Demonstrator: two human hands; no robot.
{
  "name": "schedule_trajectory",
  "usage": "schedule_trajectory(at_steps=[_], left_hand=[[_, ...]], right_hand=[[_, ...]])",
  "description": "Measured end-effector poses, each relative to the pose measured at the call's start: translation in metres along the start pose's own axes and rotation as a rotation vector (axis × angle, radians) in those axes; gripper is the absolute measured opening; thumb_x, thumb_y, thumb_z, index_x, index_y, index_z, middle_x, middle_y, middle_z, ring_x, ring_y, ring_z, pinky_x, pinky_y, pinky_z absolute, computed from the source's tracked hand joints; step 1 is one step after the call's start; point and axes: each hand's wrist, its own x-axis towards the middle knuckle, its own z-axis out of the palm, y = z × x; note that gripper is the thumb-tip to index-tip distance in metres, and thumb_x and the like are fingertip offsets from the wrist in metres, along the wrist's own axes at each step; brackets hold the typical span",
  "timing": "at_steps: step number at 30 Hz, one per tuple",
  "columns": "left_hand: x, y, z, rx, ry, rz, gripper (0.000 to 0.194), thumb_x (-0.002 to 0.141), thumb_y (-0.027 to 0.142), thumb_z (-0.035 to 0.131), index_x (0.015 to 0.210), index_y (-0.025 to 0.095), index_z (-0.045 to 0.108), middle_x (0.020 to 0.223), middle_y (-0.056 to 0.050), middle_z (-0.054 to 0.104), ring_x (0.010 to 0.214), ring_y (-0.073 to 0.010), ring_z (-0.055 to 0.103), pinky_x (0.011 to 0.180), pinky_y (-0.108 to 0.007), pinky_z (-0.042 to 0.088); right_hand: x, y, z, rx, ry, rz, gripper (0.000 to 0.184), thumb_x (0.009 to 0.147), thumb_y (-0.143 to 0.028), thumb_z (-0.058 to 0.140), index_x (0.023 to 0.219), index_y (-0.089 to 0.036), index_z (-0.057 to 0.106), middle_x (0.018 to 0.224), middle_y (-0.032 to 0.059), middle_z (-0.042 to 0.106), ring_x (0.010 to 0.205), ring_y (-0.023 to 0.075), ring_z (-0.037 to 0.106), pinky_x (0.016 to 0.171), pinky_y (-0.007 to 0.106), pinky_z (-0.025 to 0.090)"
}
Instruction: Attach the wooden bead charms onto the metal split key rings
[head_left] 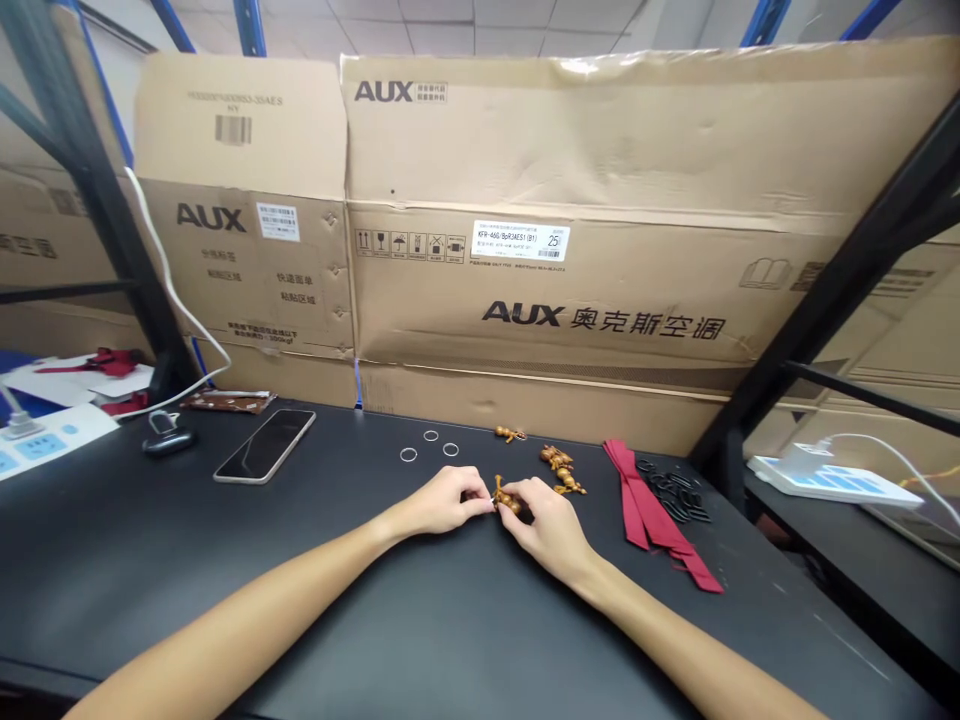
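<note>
My right hand (544, 520) is closed around a small brown wooden gourd charm (508, 501) with a yellow-brown cord loop. Against it, my left hand (448, 500) pinches a metal key ring, mostly hidden, with only a pale glint showing at the fingertips beside the cord. Beyond my hands lie three loose key rings: one on the left (408, 454), one at the back (430, 436) and one on the right (450, 450). Another gourd charm (508, 433) lies farther back, with a ring at its end. Several more gourd charms (566, 475) are bunched beyond my right hand.
Red ribbon strips (652, 510) lie at the right, beside a pile of black clasps (679, 495). A phone (266, 446), a black earbud case (169, 440) and a brown packet (229, 402) are at the left. Cardboard boxes (637, 240) wall off the back of the black table (360, 620).
</note>
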Motion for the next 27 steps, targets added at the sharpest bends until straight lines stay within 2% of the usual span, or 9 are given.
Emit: schedule_trajectory(at_steps=[11,15,22,27], left_hand=[[0.001,0.0,-0.001,-0.048,-0.045,0.022,0.02,0.09,0.031,0.056,0.084,0.016,0.068,0.084,-0.002,0.061,0.075,-0.0123,0.057,0.072,-0.022,0.043],[0.001,0.002,-0.003,-0.047,-0.047,0.029,0.02,0.091,0.031,0.054,0.087,0.017,0.068,0.086,-0.002,0.062,0.078,-0.013,0.058,0.075,-0.023,0.044],[0.0,0.003,-0.003,0.092,-0.016,0.061,0.014,0.088,0.026,0.056,0.086,0.017,0.066,0.087,-0.003,0.06,0.081,-0.0154,0.056,0.078,-0.027,0.043],[-0.002,-0.001,0.001,0.155,-0.002,0.038,0.016,0.086,0.033,0.06,0.083,0.019,0.065,0.088,-0.004,0.058,0.087,-0.018,0.053,0.081,-0.029,0.042]], right_hand=[[0.0,-0.004,-0.001,-0.053,0.021,-0.023,0.01,0.082,-0.024,0.054,0.084,-0.02,0.063,0.073,0.0036,0.064,0.068,0.0181,0.059,0.062,0.027,0.047],[0.0,-0.002,0.0,-0.089,-0.01,-0.038,0.01,0.083,-0.024,0.053,0.082,-0.021,0.063,0.073,0.0035,0.064,0.07,0.0186,0.059,0.062,0.027,0.045],[0.003,0.01,-0.003,-0.1,-0.045,-0.033,0.01,0.083,-0.023,0.054,0.085,-0.021,0.064,0.077,0.0033,0.064,0.074,0.0195,0.059,0.065,0.029,0.047],[0.004,0.009,-0.006,-0.036,-0.079,-0.075,0.011,0.085,-0.023,0.053,0.089,-0.021,0.063,0.08,0.0037,0.063,0.076,0.0191,0.059,0.068,0.029,0.048]])
